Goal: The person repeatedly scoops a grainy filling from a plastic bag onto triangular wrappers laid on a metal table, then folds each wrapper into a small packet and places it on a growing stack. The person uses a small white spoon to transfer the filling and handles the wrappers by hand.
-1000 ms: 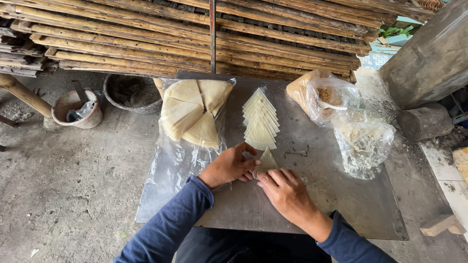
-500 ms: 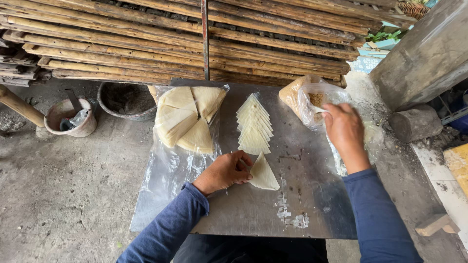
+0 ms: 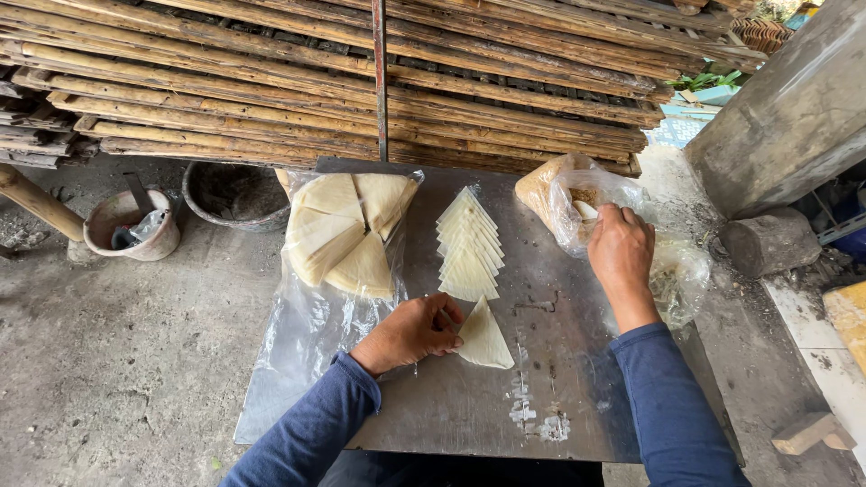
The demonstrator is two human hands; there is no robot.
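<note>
Your left hand (image 3: pixel 410 332) pins the wrap (image 3: pixel 483 335) on the desk (image 3: pixel 577 361) so it stays put. Your right hand (image 3: pixel 621 245) fingers pinch inside the bag (image 3: pixel 577 194).

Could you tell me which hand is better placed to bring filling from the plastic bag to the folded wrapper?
The right hand: it is already at the plastic bag, while the left hand pins the folded wrapper.

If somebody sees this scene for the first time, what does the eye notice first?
First, the left hand pressing a pale dough triangle on the metal table. Behind it lies a neat overlapping row of triangles. At the table's far right, the right hand reaches into a clear plastic bag.
</note>
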